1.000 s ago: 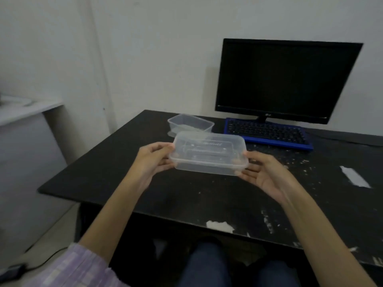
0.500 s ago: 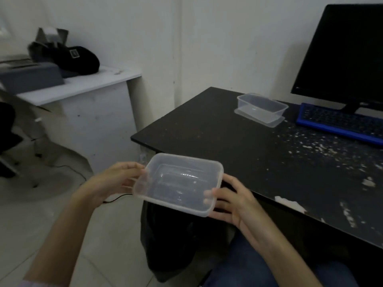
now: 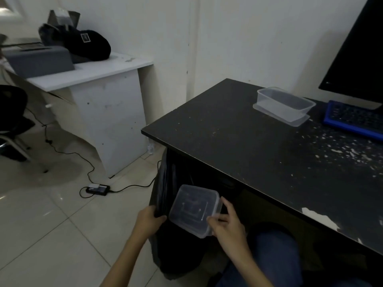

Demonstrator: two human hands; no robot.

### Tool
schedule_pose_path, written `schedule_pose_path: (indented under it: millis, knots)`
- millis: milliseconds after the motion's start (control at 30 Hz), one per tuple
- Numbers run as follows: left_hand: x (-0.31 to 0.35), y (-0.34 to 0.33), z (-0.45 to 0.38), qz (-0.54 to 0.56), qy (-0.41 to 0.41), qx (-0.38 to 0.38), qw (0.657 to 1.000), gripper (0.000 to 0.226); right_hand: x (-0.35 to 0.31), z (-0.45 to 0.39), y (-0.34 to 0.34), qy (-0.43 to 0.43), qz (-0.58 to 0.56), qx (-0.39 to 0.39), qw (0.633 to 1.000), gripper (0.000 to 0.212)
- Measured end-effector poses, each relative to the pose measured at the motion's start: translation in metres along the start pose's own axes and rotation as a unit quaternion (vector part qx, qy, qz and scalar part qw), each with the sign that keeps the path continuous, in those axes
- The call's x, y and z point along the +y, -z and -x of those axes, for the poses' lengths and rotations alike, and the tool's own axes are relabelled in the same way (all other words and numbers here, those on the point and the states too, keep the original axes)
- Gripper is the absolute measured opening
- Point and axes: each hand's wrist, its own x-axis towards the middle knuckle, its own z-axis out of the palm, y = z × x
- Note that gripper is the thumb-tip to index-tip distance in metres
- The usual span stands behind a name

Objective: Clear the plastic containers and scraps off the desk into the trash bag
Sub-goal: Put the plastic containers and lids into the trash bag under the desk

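Below the desk (image 3: 238,146) edge, the right hand (image 3: 227,224) pinches the clear container (image 3: 193,212) over the black trash bag (image 3: 165,183), whose rim the left hand (image 3: 149,221) grips. Hold the mouth wide, tilt the container inward, then release. A second container (image 3: 285,103) remains on the desk.

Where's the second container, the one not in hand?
In the head view, the second container sits upper right on the desk, resting on its lid, just left of the blue keyboard.
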Motion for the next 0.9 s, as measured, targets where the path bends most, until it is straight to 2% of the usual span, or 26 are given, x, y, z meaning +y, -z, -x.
schedule_pose_path:
  millis: [233, 333, 500, 567, 667, 733, 900]
  knots:
    - [-0.018, 0.015, 0.002, 0.040, 0.015, 0.079, 0.996, 0.004, 0.000, -0.025, -0.023, 0.017, 0.052, 0.013, 0.998, 0.072]
    - [-0.023, 0.022, 0.004, 0.050, 0.014, 0.103, 0.993, 0.014, 0.004, -0.031, -0.025, 0.007, 0.066, 0.019, 0.998, 0.071]
    - [-0.023, 0.020, 0.008, 0.085, 0.018, 0.092, 0.992, 0.007, 0.008, -0.039, -0.046, -0.003, 0.087, 0.007, 0.996, 0.074]
    - [-0.021, 0.018, 0.010, 0.096, 0.016, 0.090, 0.991, 0.007, 0.007, -0.046, -0.061, 0.001, 0.092, -0.018, 0.996, 0.074]
    - [-0.020, 0.017, 0.012, 0.107, 0.017, 0.085, 0.991, 0.006, 0.007, -0.054, -0.079, -0.015, 0.174, -0.118, 0.977, 0.065]
    - [-0.020, 0.017, 0.012, 0.111, 0.020, 0.084, 0.990, 0.005, 0.010, -0.056, -0.085, -0.034, 0.188, -0.164, 0.968, 0.060]
    - [-0.016, 0.017, 0.016, 0.135, 0.019, 0.064, 0.989, 0.004, 0.021, -0.060, -0.088, -0.067, 0.196, -0.200, 0.958, 0.067]
